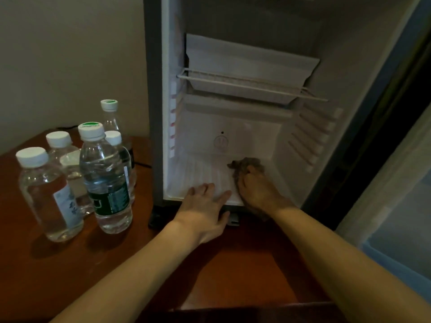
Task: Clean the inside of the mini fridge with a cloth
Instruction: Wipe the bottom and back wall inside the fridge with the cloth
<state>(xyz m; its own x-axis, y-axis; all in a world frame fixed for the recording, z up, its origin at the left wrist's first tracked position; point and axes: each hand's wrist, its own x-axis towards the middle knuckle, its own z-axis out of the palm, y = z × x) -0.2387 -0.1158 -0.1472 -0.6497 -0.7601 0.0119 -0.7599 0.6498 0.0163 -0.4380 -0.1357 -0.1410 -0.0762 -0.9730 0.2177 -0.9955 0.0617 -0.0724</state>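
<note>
I read the mini fridge (233,127) interior as white with a ribbed floor, its casing grey. Cloth (247,165): grey-brown. Worktop (233,264): reddish-brown. Bottles (105,178) at left: clear, white caps, one dark green label.

Both arms are bare and stretched forward from the bottom of the view, forearms angling in toward each other a bit. The left hand (205,206) is flat, palm down, fingers straight and slightly spread, thumb sticking out toward the right hand; the fingertips reach just past the front lip of the fridge floor (200,169) and rest on it. The right hand (254,185) sits further in than the left one's fingertips, knuckles up, fingers curled down over a crumpled brownish cloth (247,164) that bunches out ahead of its fingers. Wrists are both pretty straight, the right one crossing the front lip.
</note>
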